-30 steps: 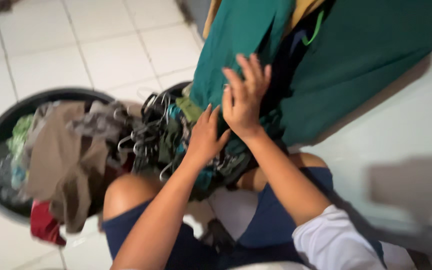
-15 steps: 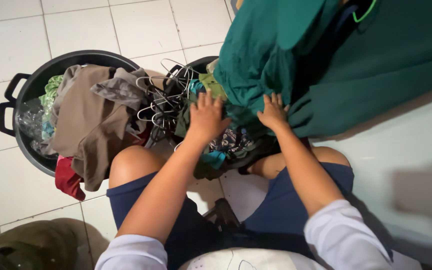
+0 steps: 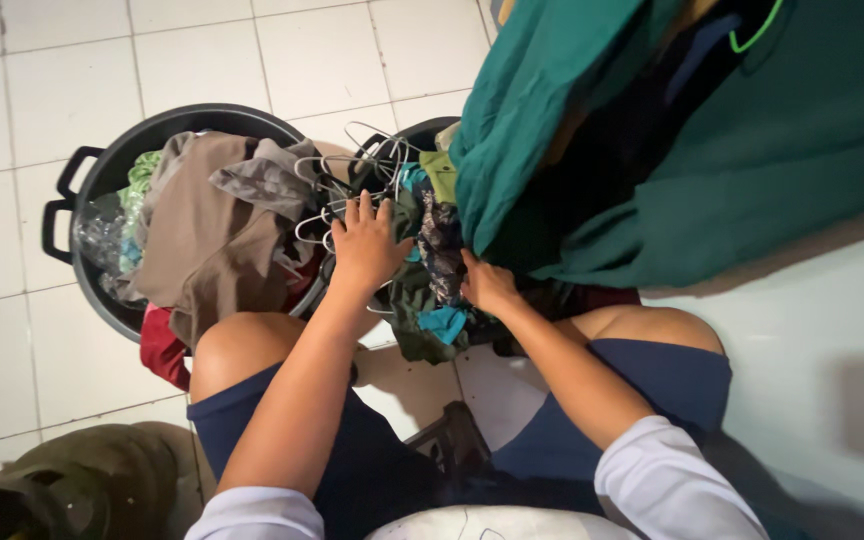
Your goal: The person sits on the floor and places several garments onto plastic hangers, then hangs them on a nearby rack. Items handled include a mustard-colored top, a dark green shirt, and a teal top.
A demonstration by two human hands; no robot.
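Head view, looking down past bare knees onto a white tiled floor [image 3: 72, 90]. Largest is the big teal-green hanging cloth [image 3: 752, 170], draped from above at the right and spilling over a pile of mixed small garments [image 3: 432, 250] in a dark container between the knees. Left of it stands a round black plastic tub with side handles [image 3: 77, 190], heaped with a brown-grey crumpled garment [image 3: 202, 235] and a red piece hanging over its rim. Between tub and pile lies a tangle of thin wire hangers [image 3: 337, 175]. At bottom left sits an olive-green bundle [image 3: 102, 490].

The left hand [image 3: 367, 245] lies flat, fingers spread, on the hangers and the pile's edge, gripping nothing that shows. The right hand [image 3: 487, 285] is pushed in under the teal cloth's hem; its fingers are hidden, so I cannot tell whether they are closed.

To sort well here, I judge it best to lift one piece clear at a time, keeping hooks from snagging fabric.
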